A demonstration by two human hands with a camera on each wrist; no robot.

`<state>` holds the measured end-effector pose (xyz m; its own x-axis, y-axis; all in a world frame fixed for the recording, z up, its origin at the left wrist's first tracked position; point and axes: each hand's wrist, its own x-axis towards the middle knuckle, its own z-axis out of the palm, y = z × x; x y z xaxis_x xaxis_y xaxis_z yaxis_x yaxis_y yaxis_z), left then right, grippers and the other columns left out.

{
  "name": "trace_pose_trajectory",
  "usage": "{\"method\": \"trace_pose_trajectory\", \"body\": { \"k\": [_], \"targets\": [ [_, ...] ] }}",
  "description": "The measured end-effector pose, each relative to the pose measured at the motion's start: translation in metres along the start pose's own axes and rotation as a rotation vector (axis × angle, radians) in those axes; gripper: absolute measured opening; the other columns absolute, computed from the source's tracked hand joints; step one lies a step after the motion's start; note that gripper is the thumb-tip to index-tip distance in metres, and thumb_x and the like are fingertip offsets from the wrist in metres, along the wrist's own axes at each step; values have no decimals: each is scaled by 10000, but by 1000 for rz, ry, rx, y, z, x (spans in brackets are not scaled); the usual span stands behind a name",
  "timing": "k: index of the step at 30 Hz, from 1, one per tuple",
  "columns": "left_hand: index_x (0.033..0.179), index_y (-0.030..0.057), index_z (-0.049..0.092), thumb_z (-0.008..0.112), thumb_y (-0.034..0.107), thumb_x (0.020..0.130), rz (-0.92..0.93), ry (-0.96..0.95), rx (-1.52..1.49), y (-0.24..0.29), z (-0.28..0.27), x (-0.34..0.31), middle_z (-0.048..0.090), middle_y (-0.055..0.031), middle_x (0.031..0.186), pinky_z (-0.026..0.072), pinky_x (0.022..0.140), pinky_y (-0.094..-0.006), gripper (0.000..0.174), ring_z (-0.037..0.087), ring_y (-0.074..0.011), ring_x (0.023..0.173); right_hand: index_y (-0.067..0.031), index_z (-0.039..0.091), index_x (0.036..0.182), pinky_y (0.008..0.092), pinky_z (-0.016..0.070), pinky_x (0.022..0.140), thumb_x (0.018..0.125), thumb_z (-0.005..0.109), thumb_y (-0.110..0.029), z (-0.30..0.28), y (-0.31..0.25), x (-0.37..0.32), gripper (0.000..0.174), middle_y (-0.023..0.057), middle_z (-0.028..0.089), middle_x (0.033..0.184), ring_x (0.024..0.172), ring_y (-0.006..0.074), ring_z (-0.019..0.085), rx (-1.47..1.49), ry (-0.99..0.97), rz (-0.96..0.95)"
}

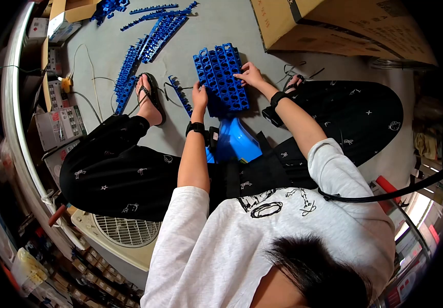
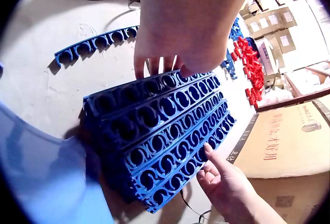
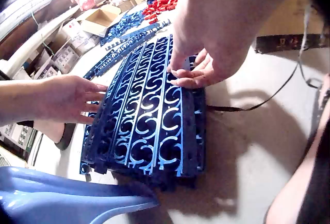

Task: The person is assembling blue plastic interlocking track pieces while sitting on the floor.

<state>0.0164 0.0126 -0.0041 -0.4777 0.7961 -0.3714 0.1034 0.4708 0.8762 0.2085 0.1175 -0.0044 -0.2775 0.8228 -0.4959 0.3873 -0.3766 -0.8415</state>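
Observation:
A blue plastic rack (image 1: 221, 77) made of several joined strips of open ring clips lies on the grey floor between my legs. My left hand (image 1: 199, 96) rests its straight fingertips on the rack's left edge (image 2: 154, 87). My right hand (image 1: 247, 76) touches the opposite edge, its index finger stretched onto the outer strip (image 2: 196, 157). In the right wrist view the right hand (image 3: 188, 77) has its fingertips bent down onto the rack's top (image 3: 149, 115), and the left hand (image 3: 87, 100) lies against the far side. Neither hand wraps round a strip.
Loose blue clip strips (image 1: 154, 36) lie on the floor farther out, and a single strip (image 2: 93, 46) is beside the rack. A blue plastic stool (image 1: 237, 141) is under me. Cardboard boxes (image 1: 334, 25) stand to the right, red parts (image 2: 250, 64) beyond, a fan grille (image 1: 124, 231) behind.

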Motion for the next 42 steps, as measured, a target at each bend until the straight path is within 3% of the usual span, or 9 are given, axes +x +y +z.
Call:
{"method": "trace_pose_trajectory", "body": {
  "k": [9,12,17,19,23,27,31,34,42],
  "targets": [
    [1142,-34,445,457,123,833,-9,0,-86,-5,2,-1,517,-174,1114,395,840,-316,347,515,-256,997,-2,551,750,242,475,425,663,733,-203,0,7,-5,285,61,541,669,527,118,543,-137,157,-193],
    [1142,-37,442,485,142,822,-19,6,-85,0,1,-6,520,-178,1109,401,827,-318,369,523,-257,978,-14,591,760,231,476,454,649,741,-225,-2,29,8,281,54,552,658,528,115,543,-527,365,-613],
    [1145,-26,443,572,250,786,8,-10,-35,-2,3,-5,497,-204,1116,390,839,-348,471,501,-296,991,-32,597,705,265,472,563,622,748,-277,1,27,8,300,48,596,646,572,140,570,-178,208,-178],
    [1160,-2,437,611,338,753,96,190,373,19,7,-15,447,-217,1155,358,878,-376,559,433,-336,1059,-30,587,706,259,475,542,626,749,-268,-1,19,2,299,48,593,639,564,131,569,-127,190,-144],
    [1180,16,421,635,372,720,231,221,476,51,16,-24,402,-215,1193,324,909,-406,619,368,-364,1109,-21,558,716,240,486,487,641,746,-233,-1,15,-1,293,49,585,633,541,108,561,-24,133,-117],
    [1200,102,430,682,328,665,701,114,665,71,37,-35,364,-198,1249,286,936,-456,633,328,-363,1165,-9,560,733,243,497,483,643,746,-221,-2,16,1,296,51,585,645,551,107,560,47,98,-111],
    [1227,163,411,695,305,642,714,-153,718,74,63,-51,289,-163,1317,215,972,-506,666,241,-341,1231,3,576,750,250,502,488,732,658,-157,-7,17,1,181,65,590,680,604,119,575,229,39,-71],
    [1236,159,396,685,343,650,683,-159,838,68,66,-46,267,-164,1330,193,972,-529,679,208,-344,1244,-4,604,790,276,509,540,804,523,-153,-13,17,2,170,67,597,716,628,143,590,388,-25,78],
    [1158,222,483,673,322,666,720,-247,907,64,66,-44,220,-163,1354,144,960,-585,536,167,-356,1258,-17,622,805,261,486,583,830,487,-233,-25,15,-1,256,55,614,780,662,138,595,367,-116,151]
  ]
}}
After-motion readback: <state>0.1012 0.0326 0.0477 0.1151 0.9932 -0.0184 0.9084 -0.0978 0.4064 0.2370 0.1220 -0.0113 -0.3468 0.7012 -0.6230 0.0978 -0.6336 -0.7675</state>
